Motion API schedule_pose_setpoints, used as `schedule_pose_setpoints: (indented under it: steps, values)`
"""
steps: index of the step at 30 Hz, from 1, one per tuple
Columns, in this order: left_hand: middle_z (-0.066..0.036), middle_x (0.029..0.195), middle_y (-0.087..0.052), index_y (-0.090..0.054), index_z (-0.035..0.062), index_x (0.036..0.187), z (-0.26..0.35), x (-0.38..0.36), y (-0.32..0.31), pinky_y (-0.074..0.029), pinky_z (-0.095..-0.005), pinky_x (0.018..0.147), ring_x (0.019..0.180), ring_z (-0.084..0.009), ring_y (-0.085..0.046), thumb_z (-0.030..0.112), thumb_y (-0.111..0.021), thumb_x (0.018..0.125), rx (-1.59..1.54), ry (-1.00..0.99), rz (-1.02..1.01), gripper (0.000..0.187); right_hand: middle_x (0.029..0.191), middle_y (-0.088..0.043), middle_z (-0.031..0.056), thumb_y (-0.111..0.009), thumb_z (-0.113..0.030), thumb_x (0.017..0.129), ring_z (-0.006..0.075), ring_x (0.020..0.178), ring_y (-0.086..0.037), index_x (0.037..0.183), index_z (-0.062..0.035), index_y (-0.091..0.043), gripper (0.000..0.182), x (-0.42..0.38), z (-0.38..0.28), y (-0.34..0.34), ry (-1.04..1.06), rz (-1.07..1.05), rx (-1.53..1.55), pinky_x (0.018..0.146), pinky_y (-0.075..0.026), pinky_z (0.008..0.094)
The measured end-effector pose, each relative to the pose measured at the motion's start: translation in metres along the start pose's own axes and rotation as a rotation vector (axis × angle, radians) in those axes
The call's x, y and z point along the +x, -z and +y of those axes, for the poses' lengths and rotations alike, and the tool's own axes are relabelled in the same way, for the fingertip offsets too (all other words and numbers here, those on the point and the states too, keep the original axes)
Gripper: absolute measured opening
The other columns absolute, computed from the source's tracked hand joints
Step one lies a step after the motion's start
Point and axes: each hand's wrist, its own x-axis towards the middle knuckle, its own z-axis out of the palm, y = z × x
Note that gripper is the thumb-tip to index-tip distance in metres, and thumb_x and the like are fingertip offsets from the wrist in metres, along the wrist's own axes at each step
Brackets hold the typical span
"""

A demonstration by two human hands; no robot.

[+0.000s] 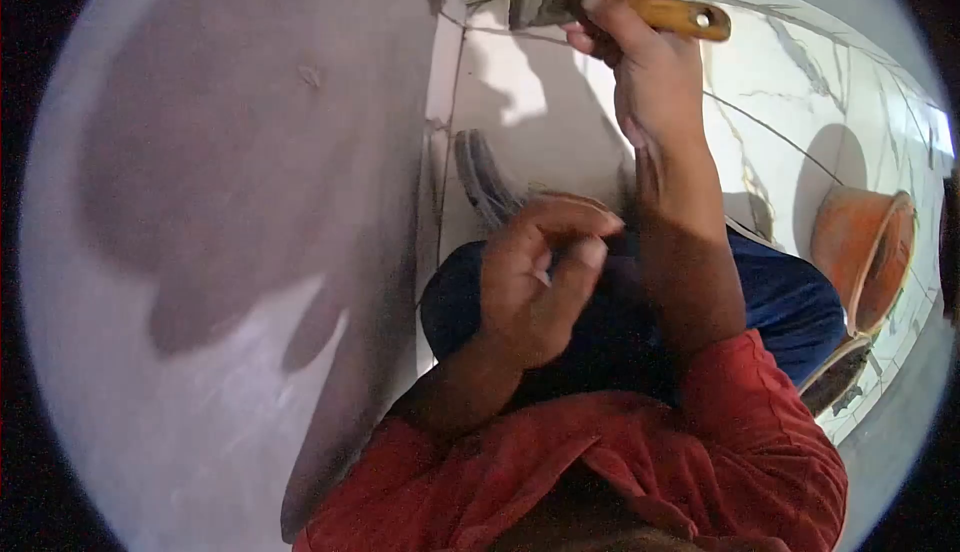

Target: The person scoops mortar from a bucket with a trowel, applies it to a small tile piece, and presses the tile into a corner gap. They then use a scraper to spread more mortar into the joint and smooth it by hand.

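Note:
My right hand (655,67) is closed around the handle of a putty knife (545,5), held above the tiled floor near the wall's corner. Its wooden handle (690,19) has a hole at the end, and its wide blade looks dark and smeared. In front of my lap, my left hand (545,282) has its fingers curled in, thumb and forefinger close together. A small pale spot shows inside the curl, but I cannot make out what, if anything, is held. Just beyond the left hand lies a curved grey, partly see-through thing (485,177).
A plain grey wall (230,152) with shadows on it rises close on the left. White marbled tiles (770,112) with dark joints cover the floor. An orange tub (850,247) lies tipped at the right, with another dark-filled container (838,377) beside my knee.

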Motion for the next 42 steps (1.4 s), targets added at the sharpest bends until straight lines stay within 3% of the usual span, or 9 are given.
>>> schedule_pose_setpoints:
  steps: [11, 15, 19, 25, 34, 37, 39, 40, 42]
  values:
    - [-0.01, 0.101, -0.066, -0.062, 0.003, 0.103, -0.005, 0.007, -0.003, -0.05, -0.0269, 0.082, 0.092, -0.0163, -0.062, 0.005, -0.056, 0.092, 0.446, -0.073, 0.105, 0.013, 0.102, -0.062, 0.0148, -0.06, -0.02, 0.092, 0.0279, 0.093, -0.065, 0.109, 0.0016, -0.06, 0.027, -0.114, -0.167, 0.174, 0.241, 0.028, 0.157, 0.082, -0.058, 0.0421]
    - [-0.006, 0.101, -0.066, -0.063, 0.0037, 0.106, -0.014, 0.006, -0.002, -0.048, -0.0298, 0.078, 0.083, -0.0125, -0.058, 0.015, -0.059, 0.092, 0.437, -0.067, 0.101, 0.018, 0.105, -0.068, 0.0111, -0.065, -0.02, 0.089, 0.0246, 0.091, -0.067, 0.108, 0.002, -0.063, 0.029, -0.198, -0.269, 0.273, 0.555, 0.477, -0.75, 0.079, -0.054, 0.035]
    - [-0.006, 0.101, -0.066, -0.062, 0.003, 0.106, -0.012, 0.008, -0.005, -0.047, -0.0273, 0.076, 0.082, -0.0117, -0.057, 0.016, -0.057, 0.095, 0.505, -0.039, 0.054, 0.018, 0.099, -0.07, 0.0151, -0.068, -0.013, 0.082, 0.022, 0.085, -0.069, 0.104, -0.0051, -0.068, 0.024, -0.252, -0.283, 0.383, 0.143, 0.477, -1.426, 0.076, -0.054, 0.0335]
    - [-0.007, 0.101, -0.066, -0.061, 0.0015, 0.108, -0.02, 0.011, -0.006, -0.047, -0.0263, 0.075, 0.08, -0.0115, -0.056, 0.016, -0.056, 0.095, 0.599, -0.06, 0.032, 0.02, 0.108, -0.068, 0.0164, -0.067, -0.01, 0.082, 0.0326, 0.099, -0.065, 0.108, -0.0078, -0.068, 0.026, -0.265, -0.252, 0.412, 0.228, 0.25, -1.648, 0.087, -0.051, 0.0405]
    - [-0.008, 0.102, -0.065, -0.06, -0.0005, 0.111, -0.029, 0.02, 0.001, -0.048, -0.0249, 0.073, 0.081, -0.0115, -0.058, 0.014, -0.056, 0.095, 0.625, -0.103, 0.07, 0.021, 0.106, -0.069, 0.0126, -0.069, -0.007, 0.078, 0.0268, 0.094, -0.068, 0.1, -0.0027, -0.07, 0.022, -0.397, -0.285, 0.37, 0.266, 0.616, -1.465, 0.082, -0.053, 0.0345]
    - [-0.008, 0.104, -0.065, -0.06, -0.0001, 0.11, -0.024, -0.005, -0.073, -0.049, -0.0255, 0.076, 0.083, -0.0128, -0.059, 0.011, -0.057, 0.094, 0.567, -0.291, -0.016, 0.02, 0.103, -0.068, 0.0178, -0.065, -0.008, 0.079, 0.0354, 0.099, -0.065, 0.102, -0.0017, -0.067, 0.024, -0.439, -0.245, 0.371, 0.106, 0.571, -1.577, 0.083, -0.052, 0.0388]
    - [-0.008, 0.101, -0.066, -0.063, 0.0028, 0.106, -0.034, -0.053, -0.147, -0.051, -0.0338, 0.084, 0.089, -0.0206, -0.064, 0.007, -0.059, 0.089, 0.57, -0.316, -0.432, 0.018, 0.095, -0.067, 0.0155, -0.061, -0.003, 0.082, 0.0351, 0.088, -0.065, 0.098, -0.0048, -0.066, 0.016, -0.454, -0.211, 0.387, 0.118, 0.486, -1.62, 0.077, -0.052, 0.0402]
    - [-0.014, 0.105, -0.065, -0.067, 0.0021, 0.101, -0.04, -0.073, -0.188, -0.051, -0.0347, 0.087, 0.1, -0.0253, -0.063, 0.008, -0.062, 0.085, 1.123, -0.75, -0.691, 0.017, 0.096, -0.067, 0.016, -0.06, -0.005, 0.083, 0.0365, 0.088, -0.065, 0.098, -0.0053, -0.066, 0.016, -0.46, -0.201, 0.384, 0.061, 0.51, -1.637, 0.077, -0.052, 0.0412]
    - [-0.012, 0.109, -0.065, -0.069, 0.0082, 0.099, -0.055, -0.137, -0.267, -0.049, -0.0412, 0.093, 0.105, -0.0312, -0.062, 0.013, -0.072, 0.079, 0.697, -0.569, -1.014, 0.021, 0.097, -0.066, 0.0172, -0.059, -0.008, 0.084, 0.0387, 0.088, -0.064, 0.098, -0.0057, -0.066, 0.016, -0.469, -0.191, 0.377, 0.017, 0.498, -1.618, 0.077, -0.051, 0.0431]
